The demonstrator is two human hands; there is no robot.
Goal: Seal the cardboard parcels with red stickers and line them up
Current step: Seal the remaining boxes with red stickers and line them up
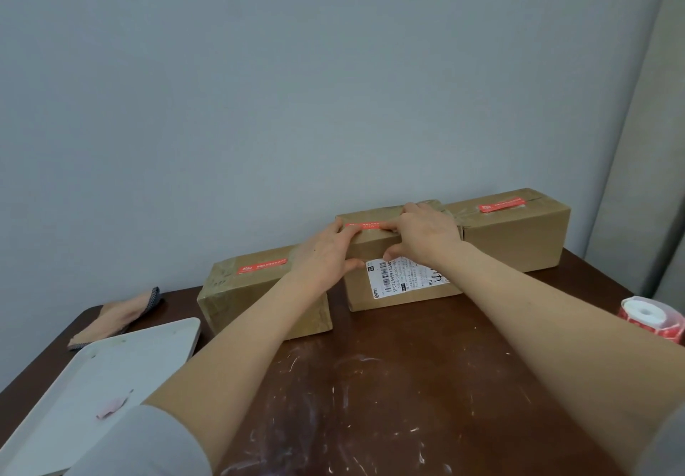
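Three brown cardboard parcels stand in a row along the wall. The left parcel [241, 301] and the right parcel [519, 242] each carry a red sticker on top. On the middle parcel [404, 290], which has a white shipping label on its front, a red sticker [365, 225] lies across the top. My left hand [326, 257] and my right hand [426, 234] both rest over the parcel's top front edge, fingers pressing on the sticker and thumbs against the front face. A roll of red stickers [648, 322] sits at the table's right edge.
A white tray [74, 394] with a small pink scrap lies at the front left of the dark brown table [389, 383]. A folded beige cloth [122, 314] lies behind the tray. The wall runs close behind the parcels.
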